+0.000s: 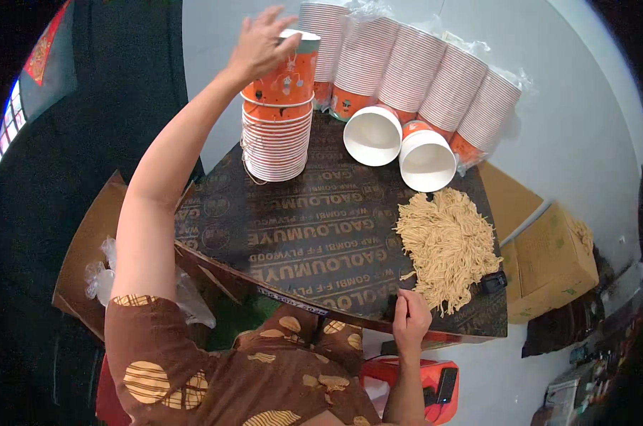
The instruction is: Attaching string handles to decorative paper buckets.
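At the near edge of the table (300,238), the right hand (411,317) is curled, any contents hidden, beside a heap of tan bands (449,248). Farther back, two paper buckets (428,168) lie tipped; left of them, the left hand (263,48) spreads unclenched at the top of a stack of orange buckets (279,131). Bagged stacks (411,69) stand behind.

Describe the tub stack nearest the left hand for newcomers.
On the dark table, far left corner, stands a tall tub stack, the left hand at its top. Unlike the bagged stacks to its right, it shows orange above white rims.
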Demonstrator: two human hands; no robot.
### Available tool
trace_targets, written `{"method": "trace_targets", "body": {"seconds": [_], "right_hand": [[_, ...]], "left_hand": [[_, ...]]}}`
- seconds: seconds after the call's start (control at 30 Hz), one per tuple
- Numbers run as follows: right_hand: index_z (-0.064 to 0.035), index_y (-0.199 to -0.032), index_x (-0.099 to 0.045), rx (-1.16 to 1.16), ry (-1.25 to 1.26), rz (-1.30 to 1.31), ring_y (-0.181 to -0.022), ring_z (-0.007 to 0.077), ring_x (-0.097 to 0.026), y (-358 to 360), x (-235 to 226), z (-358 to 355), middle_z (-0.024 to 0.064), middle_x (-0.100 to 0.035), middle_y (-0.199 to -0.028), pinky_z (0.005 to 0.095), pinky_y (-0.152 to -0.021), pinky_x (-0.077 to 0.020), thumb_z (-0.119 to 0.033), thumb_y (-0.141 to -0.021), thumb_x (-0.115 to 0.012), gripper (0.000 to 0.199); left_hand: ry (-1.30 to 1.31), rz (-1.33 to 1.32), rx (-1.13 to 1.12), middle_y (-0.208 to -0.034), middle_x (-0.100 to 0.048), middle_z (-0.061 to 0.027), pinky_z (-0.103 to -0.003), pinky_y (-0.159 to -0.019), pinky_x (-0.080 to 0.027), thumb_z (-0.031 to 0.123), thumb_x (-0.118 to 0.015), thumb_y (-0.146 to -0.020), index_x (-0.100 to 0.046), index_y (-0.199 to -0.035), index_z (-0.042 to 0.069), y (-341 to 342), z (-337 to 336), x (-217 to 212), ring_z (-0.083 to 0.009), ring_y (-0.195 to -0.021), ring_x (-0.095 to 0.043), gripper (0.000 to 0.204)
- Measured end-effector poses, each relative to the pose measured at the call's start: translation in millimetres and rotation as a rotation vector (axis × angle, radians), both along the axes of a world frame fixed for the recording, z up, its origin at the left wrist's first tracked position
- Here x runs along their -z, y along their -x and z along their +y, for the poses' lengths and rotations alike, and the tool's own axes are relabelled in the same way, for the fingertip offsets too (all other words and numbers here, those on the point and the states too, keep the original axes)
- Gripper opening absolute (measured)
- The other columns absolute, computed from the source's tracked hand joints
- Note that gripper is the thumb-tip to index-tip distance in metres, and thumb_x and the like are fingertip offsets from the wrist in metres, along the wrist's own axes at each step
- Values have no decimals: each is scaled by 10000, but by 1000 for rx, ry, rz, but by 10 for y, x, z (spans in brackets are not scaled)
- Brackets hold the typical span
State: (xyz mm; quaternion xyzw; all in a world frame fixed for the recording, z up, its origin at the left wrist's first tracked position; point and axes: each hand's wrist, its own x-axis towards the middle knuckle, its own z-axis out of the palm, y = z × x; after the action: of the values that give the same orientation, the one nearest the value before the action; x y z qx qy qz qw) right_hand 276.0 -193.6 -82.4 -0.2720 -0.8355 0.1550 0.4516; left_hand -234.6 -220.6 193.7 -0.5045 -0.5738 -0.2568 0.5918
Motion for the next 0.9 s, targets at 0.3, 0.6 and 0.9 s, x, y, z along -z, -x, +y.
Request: {"method": "trace_targets", "body": {"seconds": [0.3,0.6,0.9], "right_hand": [[20,-931,-658,4,-4,-9,-805,341,-634,4,-4,-11,164,-667,-887,407,-734,-506,-47,-854,-600,118],[17,-948,-666,17,13,-6,-834,318,-644,4,-49,-33,160,-671,-895,384,-771,-501,-40,-872,-583,127],[26,-925,-673,-58,133,50,-799,279,-654,-53,-81,-29,140,-677,-858,349,-747,-505,-20,-861,-592,113]], "left_hand": [[258,-363,150,-856,-689,-178,-465,-803,-489,350,-534,-931,-720,-938,25,-194,-39,161,-356,-779,-653,374],[76,-85,-57,-1179,-600,-209,-551,-1025,-353,336,-599,-884,-674,-1073,7,-390,99,388,-365,-1130,-546,387],[518,-185,336,-947,-635,-183,-439,-852,-492,104,-642,-805,-624,-826,-1,-1286,858,1102,-357,-943,-604,108]]}}
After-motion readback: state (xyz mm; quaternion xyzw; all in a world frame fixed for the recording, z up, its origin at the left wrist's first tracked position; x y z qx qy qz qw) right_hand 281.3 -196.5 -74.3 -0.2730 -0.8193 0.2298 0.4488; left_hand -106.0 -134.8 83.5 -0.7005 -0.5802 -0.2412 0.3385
